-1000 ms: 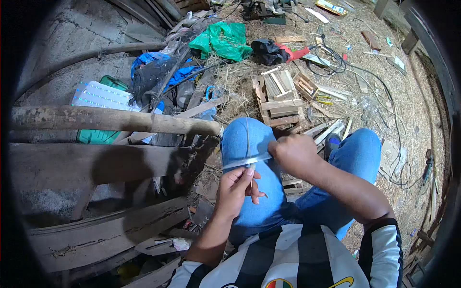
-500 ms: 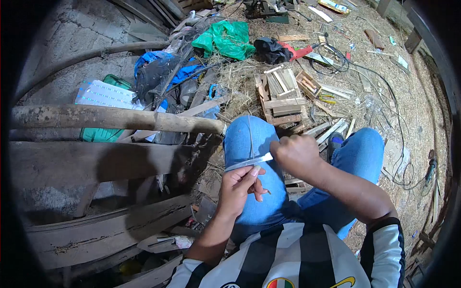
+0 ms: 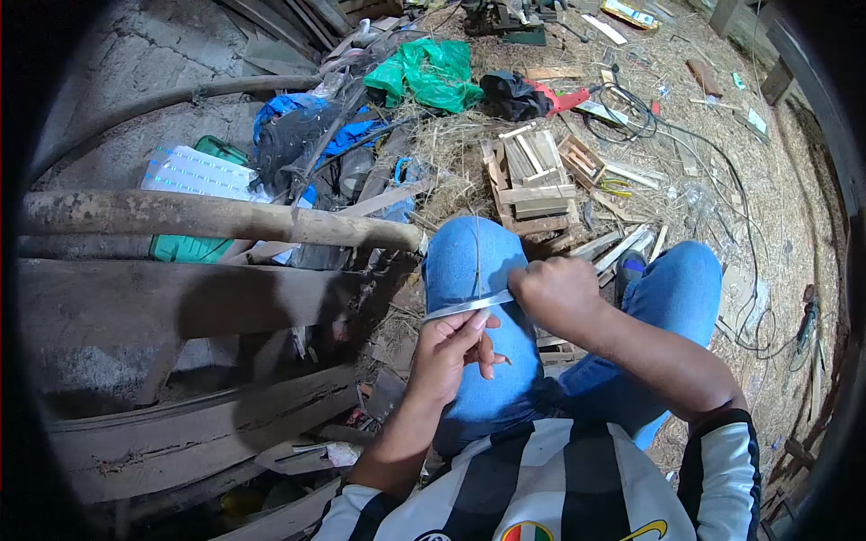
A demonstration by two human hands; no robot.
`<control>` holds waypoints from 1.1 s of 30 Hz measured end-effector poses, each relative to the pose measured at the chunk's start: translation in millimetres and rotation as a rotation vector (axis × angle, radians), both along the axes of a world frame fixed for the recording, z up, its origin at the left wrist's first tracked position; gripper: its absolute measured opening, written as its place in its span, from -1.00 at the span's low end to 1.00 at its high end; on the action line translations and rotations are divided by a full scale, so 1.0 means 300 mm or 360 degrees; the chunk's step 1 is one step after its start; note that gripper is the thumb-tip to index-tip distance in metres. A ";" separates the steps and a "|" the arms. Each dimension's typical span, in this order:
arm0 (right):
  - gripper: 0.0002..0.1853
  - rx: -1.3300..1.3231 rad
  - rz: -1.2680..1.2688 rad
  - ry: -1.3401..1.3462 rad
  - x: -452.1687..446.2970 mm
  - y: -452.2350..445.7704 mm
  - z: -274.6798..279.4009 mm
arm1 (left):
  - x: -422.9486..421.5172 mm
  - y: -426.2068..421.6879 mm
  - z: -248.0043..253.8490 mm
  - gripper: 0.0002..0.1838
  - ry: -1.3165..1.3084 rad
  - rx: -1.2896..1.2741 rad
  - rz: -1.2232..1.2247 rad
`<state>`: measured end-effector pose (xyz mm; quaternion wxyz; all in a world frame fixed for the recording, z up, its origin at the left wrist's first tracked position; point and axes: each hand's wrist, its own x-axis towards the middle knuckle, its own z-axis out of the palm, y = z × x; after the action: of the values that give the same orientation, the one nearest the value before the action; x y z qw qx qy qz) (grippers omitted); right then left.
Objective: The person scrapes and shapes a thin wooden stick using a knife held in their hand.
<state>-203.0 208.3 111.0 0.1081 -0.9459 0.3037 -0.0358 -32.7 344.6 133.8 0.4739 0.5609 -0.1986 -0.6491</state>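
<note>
My right hand [image 3: 561, 290] is a closed fist on the hidden handle of a knife [image 3: 492, 302]. The long, pale blade points left across my raised knee and over the fingers of my left hand. A thin strip [image 3: 477, 257], like a sliver of wood or cane, runs up from the blade over the denim. My left hand [image 3: 456, 352] is below the blade, with thumb and forefinger pinched at the strip where the blade crosses it. A small brownish end [image 3: 508, 361] pokes out beside its curled lower fingers. The exact contact between blade and strip is too small to make out.
Wooden rails [image 3: 216, 221] stand close on my left. Ahead lie a stack of small boards [image 3: 537, 176], a small wooden box [image 3: 582, 160], yellow-handled pliers [image 3: 616, 187], a red power tool [image 3: 559, 99] with its cord, and a green plastic bag [image 3: 428, 77]. Straw covers the ground.
Both hands keep the same grip. The blade and strip have shifted very slightly, and the whole view has moved a little.
</note>
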 end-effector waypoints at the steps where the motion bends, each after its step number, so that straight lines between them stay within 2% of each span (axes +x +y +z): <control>1: -0.90 -0.0001 -0.0002 0.0004 -0.001 -0.026 0.011 | 0.002 0.001 -0.003 -0.63 0.0015 0.0004 -0.0006; 3: -0.85 0.0171 -0.0273 0.0072 0.003 -0.085 0.034 | 0.003 0.004 -0.006 -0.63 0.0032 0.0001 -0.0005; 7: -0.86 0.0183 -0.0031 0.0108 0.006 -0.028 0.029 | 0.005 0.000 -0.006 -0.64 0.0060 0.0028 0.0029; 9: -0.87 0.0184 -0.0071 0.0120 0.008 -0.053 0.034 | 0.003 -0.005 -0.005 -0.65 0.0039 0.0008 0.0022; 11: -0.87 0.0165 -0.0318 0.0077 0.003 -0.122 0.039 | 0.003 0.009 -0.006 -0.65 0.0011 0.0005 0.0021; 15: -0.84 0.0229 -0.0041 0.0202 0.013 -0.049 0.054 | 0.004 -0.005 -0.005 -0.66 -0.0009 -0.0004 -0.0012; 17: -0.83 0.0126 -0.0231 0.0142 0.004 -0.113 0.021 | 0.003 0.004 -0.008 -0.66 -0.0007 0.0025 -0.0012; 19: -0.83 0.0186 -0.0289 0.0171 0.006 -0.133 0.064 | 0.006 0.001 -0.006 -0.66 0.0002 -0.0010 -0.0019; 21: -0.85 0.0189 -0.0083 0.0179 0.013 -0.072 0.058 | 0.011 0.004 -0.008 -0.66 0.0007 -0.0006 -0.0026; 23: -0.89 0.0086 -0.0073 0.0077 0.002 -0.081 0.013 | 0.013 0.001 -0.009 -0.66 0.0021 0.0009 -0.0028; 25: -0.90 0.0098 -0.0389 0.0036 -0.004 -0.146 0.027 | 0.020 0.000 0.002 -0.66 0.0044 0.0046 -0.0037; 26: -0.80 0.0245 -0.0377 0.0161 -0.002 -0.158 0.050 | 0.024 0.004 0.005 -0.66 0.0037 0.0048 -0.0035; 27: -0.80 0.0242 -0.0374 0.0158 -0.003 -0.151 0.056 | 0.024 0.004 0.007 -0.66 0.0066 0.0050 0.0011; 29: -0.63 0.0376 -0.0297 -0.0187 -0.024 -0.122 0.064 | 0.021 -0.003 0.004 -0.66 0.0104 0.0041 0.0054; 30: -0.52 0.0576 -0.0246 -0.0249 -0.041 -0.116 0.079 | 0.024 -0.002 0.001 -0.66 0.0127 0.0028 0.0067; 31: -0.52 0.0580 -0.0235 -0.0246 -0.052 -0.104 0.092 | 0.028 0.003 -0.001 -0.66 0.0147 0.0021 0.0086; 33: -0.59 0.0670 -0.0192 -0.0607 -0.064 -0.078 0.106 | 0.026 0.008 -0.001 -0.64 0.0127 0.0018 0.0079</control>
<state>-222.1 185.1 142.7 0.3548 -0.8591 0.3345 -0.1556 -25.0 346.9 133.6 0.4942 0.5421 -0.1618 -0.6601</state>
